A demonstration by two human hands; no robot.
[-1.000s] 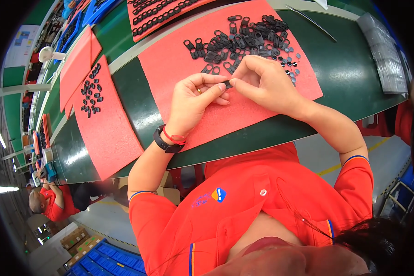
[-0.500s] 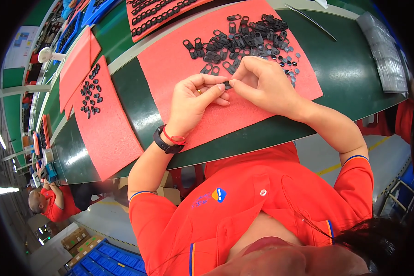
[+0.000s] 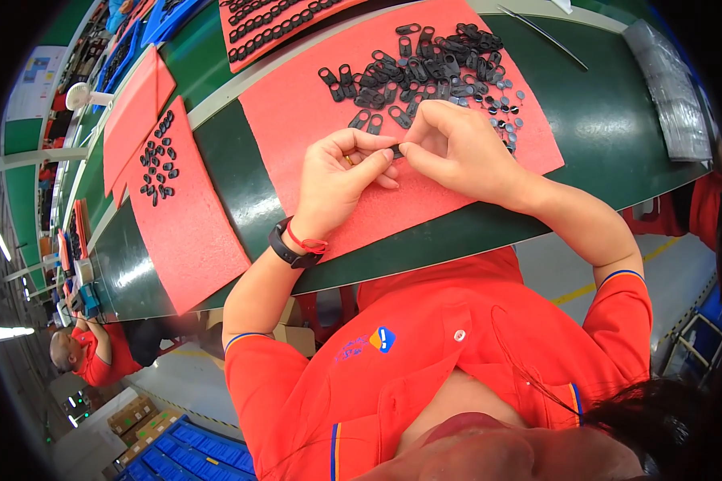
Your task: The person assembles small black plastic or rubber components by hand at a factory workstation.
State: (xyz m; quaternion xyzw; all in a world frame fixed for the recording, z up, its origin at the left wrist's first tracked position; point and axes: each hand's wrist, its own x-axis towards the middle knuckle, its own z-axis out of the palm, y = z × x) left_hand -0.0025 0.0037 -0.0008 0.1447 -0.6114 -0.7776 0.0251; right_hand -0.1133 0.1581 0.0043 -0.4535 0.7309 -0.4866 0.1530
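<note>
Over the large pink foam sheet [image 3: 285, 132], my left hand [image 3: 341, 172] pinches a small black plastic part [image 3: 397, 150] between thumb and fingers. My right hand [image 3: 457, 152] meets it from the other side, its thumb and forefinger closed on the same part. Most of the part is hidden by my fingertips. Beyond my hands lies a loose heap of black looped plastic pieces [image 3: 417, 70]. Small round grey discs [image 3: 517, 123] are scattered just past my right hand.
To the left, another pink foam sheet [image 3: 188, 248] carries several small black parts [image 3: 159, 164]. Black parts stand in rows on a pink tray [image 3: 269, 32] at the back. Tweezers [image 3: 544, 38] and a stack of clear plastic trays [image 3: 666, 92] lie to the right. A co-worker [image 3: 88, 349] sits at far left.
Almost nothing differs. Both hands stay on the small part, with only a slight shift of the fingers.
</note>
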